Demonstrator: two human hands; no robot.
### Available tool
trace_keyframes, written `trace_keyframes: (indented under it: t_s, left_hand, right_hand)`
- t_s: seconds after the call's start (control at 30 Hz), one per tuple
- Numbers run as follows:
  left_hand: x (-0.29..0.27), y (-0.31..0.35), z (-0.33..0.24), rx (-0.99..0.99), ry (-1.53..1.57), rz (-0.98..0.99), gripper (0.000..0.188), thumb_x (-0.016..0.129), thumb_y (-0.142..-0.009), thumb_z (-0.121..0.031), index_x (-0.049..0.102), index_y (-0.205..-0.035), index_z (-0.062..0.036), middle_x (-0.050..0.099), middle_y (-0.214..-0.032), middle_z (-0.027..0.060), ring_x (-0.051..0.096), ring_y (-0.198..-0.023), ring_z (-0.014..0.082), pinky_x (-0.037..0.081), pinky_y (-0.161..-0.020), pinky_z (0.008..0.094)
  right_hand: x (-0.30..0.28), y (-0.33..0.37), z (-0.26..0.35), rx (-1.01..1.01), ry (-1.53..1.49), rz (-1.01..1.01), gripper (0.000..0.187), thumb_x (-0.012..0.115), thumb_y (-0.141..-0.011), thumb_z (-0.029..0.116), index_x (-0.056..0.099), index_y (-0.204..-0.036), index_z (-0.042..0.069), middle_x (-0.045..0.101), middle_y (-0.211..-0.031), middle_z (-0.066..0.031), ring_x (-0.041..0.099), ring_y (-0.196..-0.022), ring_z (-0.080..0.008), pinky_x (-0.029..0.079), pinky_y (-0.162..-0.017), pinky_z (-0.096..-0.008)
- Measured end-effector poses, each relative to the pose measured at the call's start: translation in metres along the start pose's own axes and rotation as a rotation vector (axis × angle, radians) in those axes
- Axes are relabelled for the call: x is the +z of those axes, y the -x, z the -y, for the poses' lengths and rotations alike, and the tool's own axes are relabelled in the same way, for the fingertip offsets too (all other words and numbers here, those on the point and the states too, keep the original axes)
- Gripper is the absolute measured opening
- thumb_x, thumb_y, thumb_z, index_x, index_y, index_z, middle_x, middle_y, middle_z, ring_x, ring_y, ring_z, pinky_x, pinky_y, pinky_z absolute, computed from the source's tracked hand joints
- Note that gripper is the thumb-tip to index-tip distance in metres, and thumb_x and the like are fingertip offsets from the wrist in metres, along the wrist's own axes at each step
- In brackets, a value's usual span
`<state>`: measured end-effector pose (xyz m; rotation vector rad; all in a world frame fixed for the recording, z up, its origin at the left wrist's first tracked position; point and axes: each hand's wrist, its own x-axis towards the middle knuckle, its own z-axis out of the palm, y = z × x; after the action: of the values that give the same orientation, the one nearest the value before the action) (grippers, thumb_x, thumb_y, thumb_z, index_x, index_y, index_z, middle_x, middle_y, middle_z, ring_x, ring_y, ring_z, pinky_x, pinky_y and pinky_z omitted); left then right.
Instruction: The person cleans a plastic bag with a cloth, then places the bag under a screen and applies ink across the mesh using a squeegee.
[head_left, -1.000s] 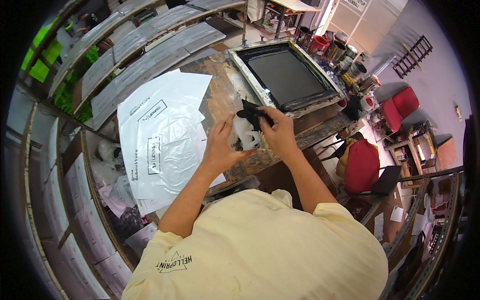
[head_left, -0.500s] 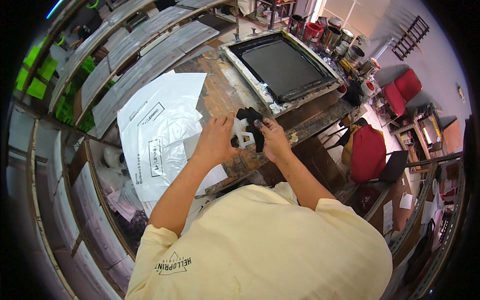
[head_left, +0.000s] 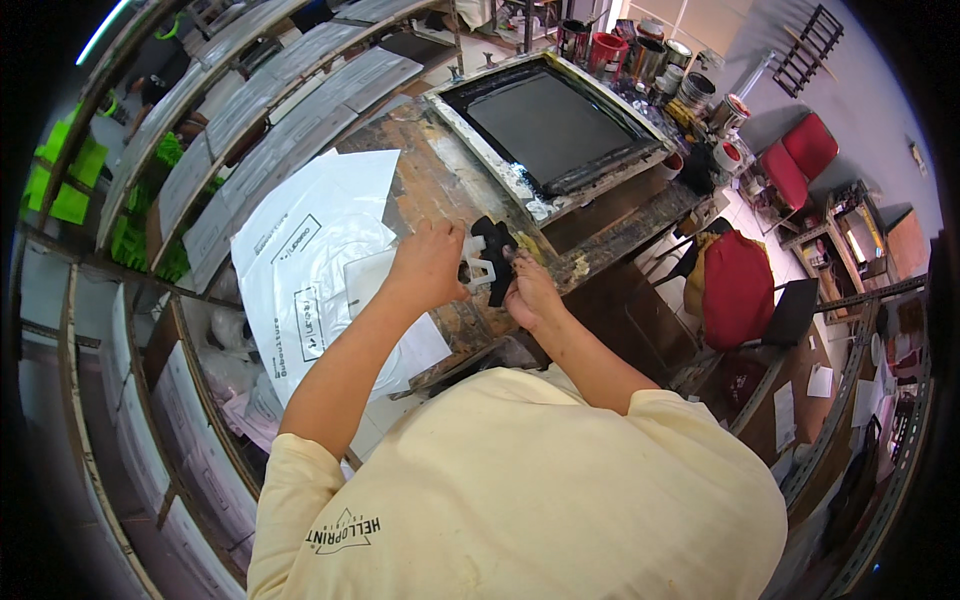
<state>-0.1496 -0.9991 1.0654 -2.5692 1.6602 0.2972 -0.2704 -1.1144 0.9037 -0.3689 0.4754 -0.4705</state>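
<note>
Both my hands meet over the worn wooden table (head_left: pixel 418 172), near its front edge. My left hand (head_left: pixel 430 265) is closed on a small white plastic piece (head_left: pixel 486 271) with a squarish opening in it. Against that piece lies a crumpled black cloth-like thing (head_left: pixel 492 242), its exact kind unclear. My right hand (head_left: pixel 532 292) pinches the black thing from the right side, and dark smudges mark its fingers. Beside my left forearm, white printed plastic bags (head_left: pixel 285 255) lie spread flat, with a pale translucent sheet (head_left: pixel 368 275) on them.
A screen-printing frame (head_left: pixel 555 130) with a dark mesh rests at the table's far side. Paint cans (head_left: pixel 697 90) crowd beyond it. Drying racks (head_left: pixel 300 125) with sheets stand at left. Right of the table are a red-covered seat (head_left: pixel 740 290) and a red chair (head_left: pixel 800 155).
My right hand has shifted lower and nearer along the black thing, which has turned a little with the white piece. The whole view has tilted slightly.
</note>
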Motion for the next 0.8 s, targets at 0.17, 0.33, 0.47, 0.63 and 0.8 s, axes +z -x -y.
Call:
trace_keyframes:
  t_s: [0.17,0.33,0.47,0.63,0.8]
  left_hand:
    - [0.008,-0.005,-0.003,0.017,-0.030,-0.030,0.099,0.095,-0.062,-0.036,0.052,-0.142,0.0033,0.063,-0.125,0.0169,0.061,-0.118,0.0355,0.055,-0.099,0.0420]
    - [0.010,-0.005,-0.003,0.008,-0.030,0.012,0.099,0.096,-0.062,-0.037,0.053,-0.141,0.0036,0.063,-0.125,0.0166,0.060,-0.120,0.0353,0.055,-0.100,0.0414]
    - [0.014,-0.005,-0.002,0.008,-0.019,-0.015,0.096,0.096,-0.062,-0.037,0.054,-0.140,0.0036,0.063,-0.125,0.0167,0.059,-0.120,0.0351,0.053,-0.102,0.0411]
    - [0.019,-0.005,-0.001,-0.004,0.026,-0.012,0.096,0.096,-0.062,-0.035,0.054,-0.140,0.0032,0.063,-0.127,0.0165,0.059,-0.121,0.0352,0.052,-0.103,0.0413]
    - [0.026,-0.006,0.000,-0.002,0.050,-0.043,0.100,0.097,-0.063,-0.033,0.051,-0.144,0.0033,0.061,-0.131,0.0173,0.059,-0.122,0.0357,0.052,-0.104,0.0422]
  right_hand:
    - [-0.013,-0.010,-0.002,0.029,-0.035,0.013,0.013,0.059,-0.106,0.012,0.063,-0.118,0.009,0.073,-0.112,-0.0069,0.072,-0.099,-0.0201,0.060,-0.091,-0.0389]
    - [-0.011,-0.006,0.000,0.050,-0.018,-0.005,0.013,0.059,-0.107,0.012,0.064,-0.118,0.008,0.073,-0.113,-0.0068,0.072,-0.102,-0.0200,0.058,-0.094,-0.0386]
    - [-0.012,-0.006,0.001,0.074,-0.037,0.035,0.013,0.059,-0.107,0.013,0.064,-0.117,0.008,0.073,-0.113,-0.0072,0.072,-0.102,-0.0204,0.059,-0.094,-0.0388]
    - [-0.015,-0.013,0.002,0.106,0.028,0.010,0.014,0.057,-0.108,0.014,0.064,-0.118,0.007,0.072,-0.114,-0.0072,0.071,-0.104,-0.0210,0.059,-0.095,-0.0408]
    - [-0.040,-0.031,-0.006,0.085,-0.002,0.002,0.016,0.057,-0.108,0.015,0.063,-0.120,0.006,0.072,-0.116,-0.0071,0.070,-0.105,-0.0219,0.058,-0.097,-0.0416]
